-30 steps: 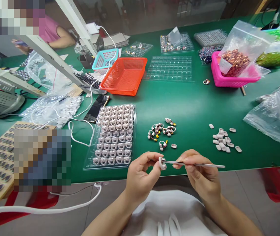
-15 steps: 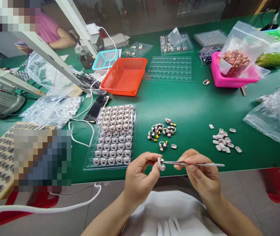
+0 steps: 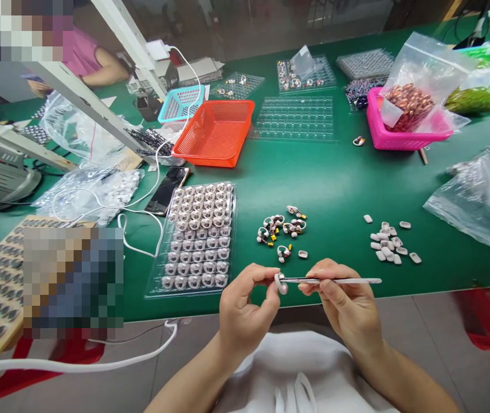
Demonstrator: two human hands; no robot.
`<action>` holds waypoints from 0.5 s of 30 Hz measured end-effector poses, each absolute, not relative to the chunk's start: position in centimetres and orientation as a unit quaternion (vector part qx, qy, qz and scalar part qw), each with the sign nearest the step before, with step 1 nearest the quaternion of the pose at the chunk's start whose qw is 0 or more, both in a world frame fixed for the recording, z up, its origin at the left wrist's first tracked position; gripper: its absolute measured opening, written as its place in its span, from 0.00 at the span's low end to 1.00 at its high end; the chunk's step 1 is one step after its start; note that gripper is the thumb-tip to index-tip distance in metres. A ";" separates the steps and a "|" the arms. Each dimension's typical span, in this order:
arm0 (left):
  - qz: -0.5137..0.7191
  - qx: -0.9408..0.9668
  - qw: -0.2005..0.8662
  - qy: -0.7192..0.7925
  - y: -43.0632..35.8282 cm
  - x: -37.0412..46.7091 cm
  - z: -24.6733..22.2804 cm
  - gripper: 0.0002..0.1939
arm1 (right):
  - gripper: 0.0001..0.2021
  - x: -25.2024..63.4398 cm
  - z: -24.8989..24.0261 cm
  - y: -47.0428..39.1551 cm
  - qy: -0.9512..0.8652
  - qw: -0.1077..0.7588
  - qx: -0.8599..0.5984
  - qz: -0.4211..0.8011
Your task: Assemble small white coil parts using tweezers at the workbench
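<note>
Between thumb and forefinger, my left hand (image 3: 247, 310) pinches a small white curved earphone piece (image 3: 281, 285) near the table's front edge. My right hand (image 3: 348, 301) grips slim tweezers (image 3: 363, 281), held almost level, with the metal tips touching the right side of that piece. What exactly the tips grip is too small to tell. Beyond my hands lies a cluster of white earphone parts with yellow tabs (image 3: 274, 222), with one pale oblong cap (image 3: 302, 254) beside it. Several more pale caps (image 3: 385, 241) are scattered to the right.
A clear tray (image 3: 202, 235) filled with silvery-white pieces stands left, near a phone (image 3: 168, 189) and white cable. Farther back are an orange basket (image 3: 214, 135), a blue basket (image 3: 181, 103), an unfilled clear tray (image 3: 295, 119) and a pink basket (image 3: 412, 140). A co-worker's arm (image 3: 107, 69) shows far left.
My right hand and the tweezers have shifted slightly left, toward the earphone piece. My left hand keeps its pinch. The whole view has drifted a little.
</note>
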State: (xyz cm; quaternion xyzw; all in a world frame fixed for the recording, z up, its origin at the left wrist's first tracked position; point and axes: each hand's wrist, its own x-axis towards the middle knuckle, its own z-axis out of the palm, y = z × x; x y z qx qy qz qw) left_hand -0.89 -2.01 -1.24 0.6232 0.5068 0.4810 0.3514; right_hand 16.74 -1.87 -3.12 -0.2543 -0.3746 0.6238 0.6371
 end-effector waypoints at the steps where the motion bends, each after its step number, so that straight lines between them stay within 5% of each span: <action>1: 0.481 0.622 0.352 0.507 -2.0 -0.9 -1.3 0.13 | 0.09 16.6 -3.1 -1.9 -0.372 0.637 -0.256 0.624; 7: 0.486 0.570 0.398 0.530 -2.0 -0.8 -1.0 0.09 | 0.10 16.3 -3.5 -1.9 -0.379 0.640 -0.258 0.616; 15: 0.462 0.389 0.598 0.527 -1.3 -0.6 0.3 0.02 | 0.15 18.7 -4.2 -1.9 -0.572 0.585 -0.240 0.523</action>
